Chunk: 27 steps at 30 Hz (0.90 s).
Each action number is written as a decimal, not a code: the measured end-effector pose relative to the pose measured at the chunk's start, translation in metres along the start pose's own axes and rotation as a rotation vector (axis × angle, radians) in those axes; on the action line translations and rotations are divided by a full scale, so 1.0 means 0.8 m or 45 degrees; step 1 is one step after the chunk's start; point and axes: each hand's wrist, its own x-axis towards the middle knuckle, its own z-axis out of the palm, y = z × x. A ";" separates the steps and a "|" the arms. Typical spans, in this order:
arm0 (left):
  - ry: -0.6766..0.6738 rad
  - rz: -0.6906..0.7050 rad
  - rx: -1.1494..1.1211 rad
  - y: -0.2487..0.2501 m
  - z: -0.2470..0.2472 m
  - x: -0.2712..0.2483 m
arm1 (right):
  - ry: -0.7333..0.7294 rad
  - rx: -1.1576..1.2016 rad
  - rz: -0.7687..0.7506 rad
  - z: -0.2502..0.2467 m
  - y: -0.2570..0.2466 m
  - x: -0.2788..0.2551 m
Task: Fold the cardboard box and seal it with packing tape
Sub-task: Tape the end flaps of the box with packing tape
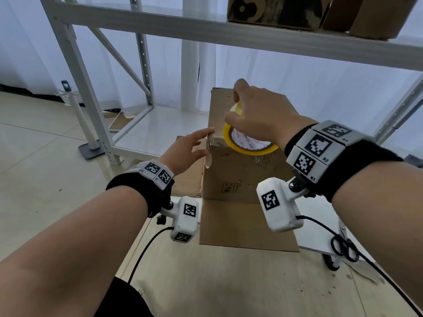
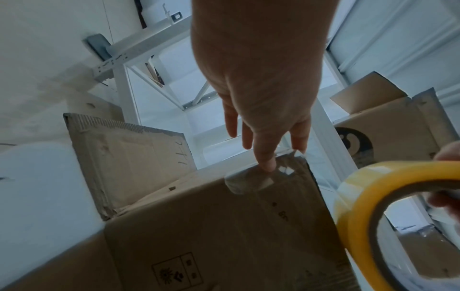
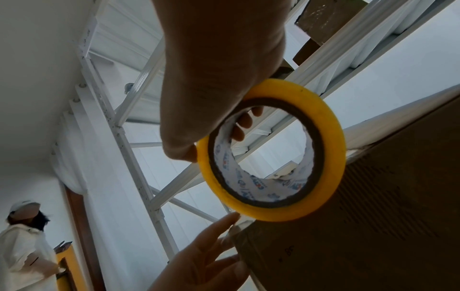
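Observation:
A brown cardboard box (image 1: 231, 179) stands in front of me with its near bottom flap (image 1: 245, 225) lying flat and a side flap (image 2: 129, 157) open to the left. My right hand (image 1: 258, 115) grips a yellow roll of clear packing tape (image 1: 249, 145) above the box top, fingers through its core (image 3: 261, 157). My left hand (image 1: 190, 149) has straight fingers, and its fingertips (image 2: 268, 165) press the clear tape end (image 2: 251, 181) onto the box's upper left corner.
A white metal shelf rack (image 1: 206, 28) stands behind the box, with other cardboard boxes (image 1: 297, 10) on its upper shelf. Black-handled scissors (image 1: 343, 248) lie at the right. A white stand (image 1: 87, 129) sits on the tiled floor at left. Another person (image 3: 27, 236) is far off.

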 end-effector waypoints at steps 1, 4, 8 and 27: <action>0.030 0.018 0.050 -0.001 0.000 0.001 | -0.005 0.069 0.004 -0.001 0.004 0.000; 0.117 0.065 0.188 -0.005 0.004 0.004 | 0.017 0.222 -0.008 -0.002 0.013 -0.001; 0.086 0.059 0.390 -0.006 0.019 0.002 | 0.067 0.278 0.047 0.002 0.015 -0.001; 0.176 0.231 0.514 -0.005 -0.001 0.015 | 0.058 0.244 -0.011 0.003 0.011 -0.001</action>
